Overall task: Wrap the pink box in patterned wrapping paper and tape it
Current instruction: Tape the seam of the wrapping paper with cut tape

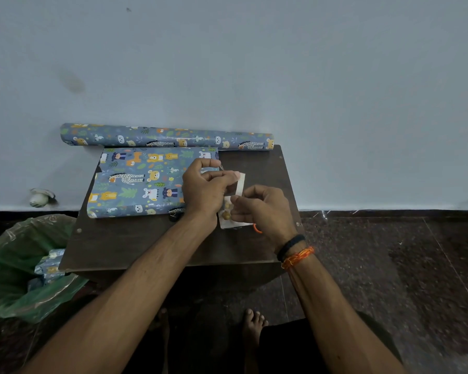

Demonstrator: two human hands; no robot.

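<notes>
A box covered in blue animal-patterned wrapping paper (138, 182) lies on the small dark table (135, 244); no pink shows. Just right of it, my left hand (204, 188) pinches the upper end of a pale strip of tape (240, 183) between thumb and fingers. My right hand (264, 209) pinches the strip's lower end, above a small white scrap with yellow print (226, 215) lying on the table. An orange bit (257, 228) pokes out under my right palm; I cannot tell what it is.
The roll of the same paper (168, 137) lies along the table's back edge against the wall. A green bin bag (16, 265) with paper scraps stands on the floor at the left. A white object (40, 197) sits by the wall. My bare foot (253, 323) is below the table.
</notes>
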